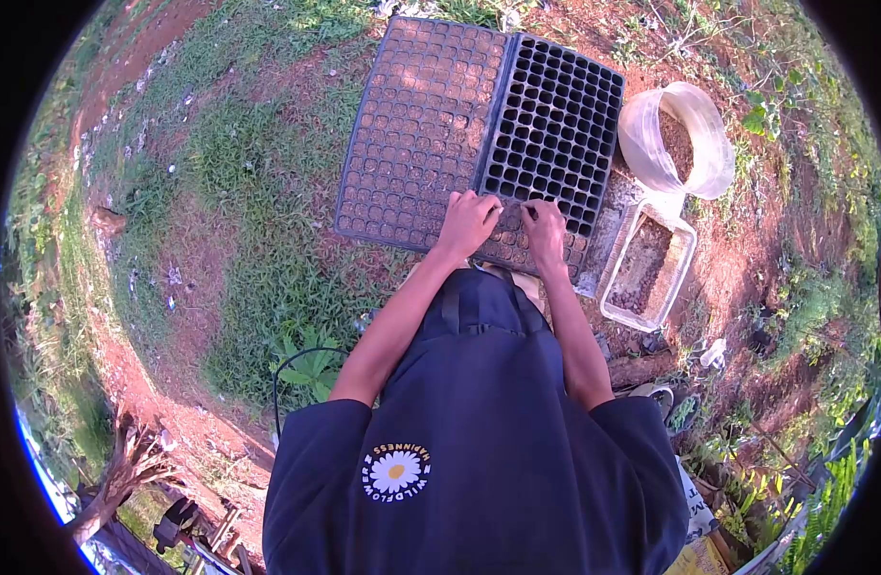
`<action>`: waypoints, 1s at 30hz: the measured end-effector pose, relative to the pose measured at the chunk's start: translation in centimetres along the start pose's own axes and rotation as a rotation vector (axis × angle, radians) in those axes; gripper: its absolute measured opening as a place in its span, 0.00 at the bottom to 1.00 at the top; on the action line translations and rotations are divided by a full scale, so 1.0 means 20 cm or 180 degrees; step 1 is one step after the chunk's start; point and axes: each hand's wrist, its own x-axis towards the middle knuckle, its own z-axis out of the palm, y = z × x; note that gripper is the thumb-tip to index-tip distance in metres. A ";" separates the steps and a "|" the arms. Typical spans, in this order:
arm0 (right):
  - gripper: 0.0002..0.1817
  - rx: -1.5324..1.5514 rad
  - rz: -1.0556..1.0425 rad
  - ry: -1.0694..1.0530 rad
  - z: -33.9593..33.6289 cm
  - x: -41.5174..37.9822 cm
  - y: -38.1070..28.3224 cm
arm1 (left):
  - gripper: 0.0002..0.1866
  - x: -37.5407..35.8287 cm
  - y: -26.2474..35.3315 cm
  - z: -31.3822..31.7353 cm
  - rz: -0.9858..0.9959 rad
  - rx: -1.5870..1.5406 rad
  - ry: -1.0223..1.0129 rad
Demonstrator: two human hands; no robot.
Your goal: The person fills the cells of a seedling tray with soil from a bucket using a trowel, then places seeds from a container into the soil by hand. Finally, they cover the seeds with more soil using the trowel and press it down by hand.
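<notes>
Two black seedling trays lie side by side on the ground. The left seedling tray (421,125) has brown soil in its cells. In the right seedling tray (555,120) the far cells show dark and hollow, while the near rows hold soil. My left hand (470,224) is over the near edge where the trays meet, fingers bent and drawn together. Just to its right, my right hand (546,230) is above the near rows of the right tray, thumb and fingers pinched. Whatever either hand holds is too small or hidden to make out.
Right of the trays stands a round translucent tub (716,144) with brown soil inside. Nearer me is a rectangular clear container (686,251) with some soil in it. Grass (239,144) and bare reddish earth surround the trays; a leafy plant (311,366) grows by my left arm.
</notes>
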 end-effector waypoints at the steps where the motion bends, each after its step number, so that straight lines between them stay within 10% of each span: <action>1: 0.06 -0.0121 -0.0121 0.0039 0.00 0.00 0.00 | 0.05 0.00 0.00 0.00 0.0022 0.0003 0.0027; 30: 0.06 0.0135 -0.0307 0.0119 0.01 -0.05 -0.02 | 0.04 -0.01 0.02 -0.02 -0.0129 0.0035 -0.0154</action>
